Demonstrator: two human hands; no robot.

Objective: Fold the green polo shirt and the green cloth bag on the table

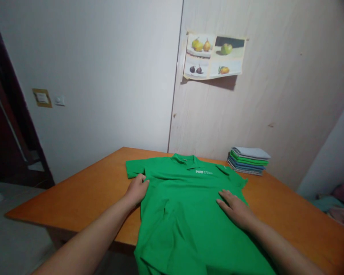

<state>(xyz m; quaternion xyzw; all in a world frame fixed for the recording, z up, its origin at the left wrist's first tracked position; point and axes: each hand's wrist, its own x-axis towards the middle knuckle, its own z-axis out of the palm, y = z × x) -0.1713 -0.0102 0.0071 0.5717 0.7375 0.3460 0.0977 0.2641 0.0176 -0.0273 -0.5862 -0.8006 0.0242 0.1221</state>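
Observation:
A green polo shirt (186, 198) lies face up, its collar toward the wall and its lower part hanging over the table's near edge. White print shows on the chest, and creases run through the lower left side. My left hand (137, 188) grips the shirt's left side just below the sleeve, fingers closed on the cloth. On the right side of the shirt's body, my right hand (233, 208) rests flat with its fingers stretched out.
The orange-brown table (94, 191) stands against the wall. A stack of folded clothes (249, 160) sits at its back right. A sheet of fruit pictures (213, 57) is taped above. Bundled fabric (342, 198) lies at far right.

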